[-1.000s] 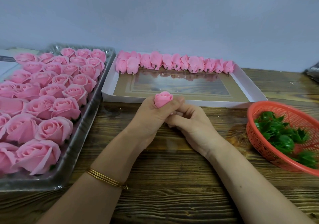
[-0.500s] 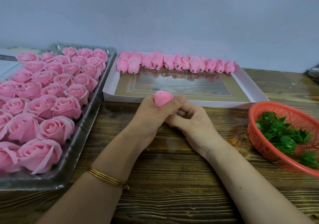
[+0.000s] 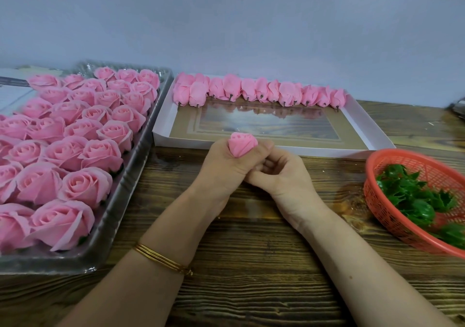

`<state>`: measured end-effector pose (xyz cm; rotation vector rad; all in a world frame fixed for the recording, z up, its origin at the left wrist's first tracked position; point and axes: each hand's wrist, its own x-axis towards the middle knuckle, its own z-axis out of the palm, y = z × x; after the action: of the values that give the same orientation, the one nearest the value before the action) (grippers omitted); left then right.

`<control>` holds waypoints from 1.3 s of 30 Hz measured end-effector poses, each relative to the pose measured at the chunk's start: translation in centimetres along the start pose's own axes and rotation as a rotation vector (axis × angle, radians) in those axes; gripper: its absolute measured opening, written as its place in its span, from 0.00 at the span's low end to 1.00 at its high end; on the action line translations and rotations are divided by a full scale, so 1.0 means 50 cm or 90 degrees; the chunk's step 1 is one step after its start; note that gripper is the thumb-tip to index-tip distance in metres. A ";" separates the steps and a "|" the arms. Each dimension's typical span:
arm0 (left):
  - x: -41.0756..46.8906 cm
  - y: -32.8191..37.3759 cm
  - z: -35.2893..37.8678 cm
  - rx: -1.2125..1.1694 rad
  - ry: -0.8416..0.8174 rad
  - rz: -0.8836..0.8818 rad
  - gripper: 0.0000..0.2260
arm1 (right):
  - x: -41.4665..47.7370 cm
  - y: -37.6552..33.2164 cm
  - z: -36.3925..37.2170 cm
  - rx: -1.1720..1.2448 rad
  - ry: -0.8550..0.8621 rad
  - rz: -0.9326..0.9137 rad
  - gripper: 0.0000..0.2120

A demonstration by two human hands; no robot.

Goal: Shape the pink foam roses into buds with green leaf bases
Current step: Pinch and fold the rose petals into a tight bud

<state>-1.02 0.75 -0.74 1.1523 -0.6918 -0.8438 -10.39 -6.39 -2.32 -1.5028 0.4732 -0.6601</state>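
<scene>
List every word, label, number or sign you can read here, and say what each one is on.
No text can be read.
The printed sheet at the far left, behind the clear tray of roses, carries faint lines too blurred to read.
The white box, red basket, rose bud and bracelet show no writing.

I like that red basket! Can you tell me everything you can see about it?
The red basket looks like plastic, woven into an open mesh with a smooth thick rim. It is round and shallow, and sits on the wooden table at the right edge of the view, partly cut off. Shiny green leaf bases lie piled inside. Neither hand touches it; the white tray stands just behind it.
</scene>
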 end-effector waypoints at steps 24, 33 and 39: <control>0.001 0.010 -0.010 -0.019 -0.022 -0.033 0.18 | 0.002 -0.010 -0.006 0.166 -0.061 0.086 0.08; -0.003 0.011 -0.003 0.008 -0.016 -0.027 0.12 | -0.001 -0.004 0.000 0.175 -0.058 0.064 0.12; -0.001 0.014 -0.013 0.004 -0.067 -0.052 0.16 | -0.002 -0.013 -0.003 0.142 -0.027 0.075 0.05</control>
<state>-0.37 1.23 -0.24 1.1547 -0.7388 -0.9773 -10.62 -6.39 -1.68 -1.2659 0.4381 -0.5681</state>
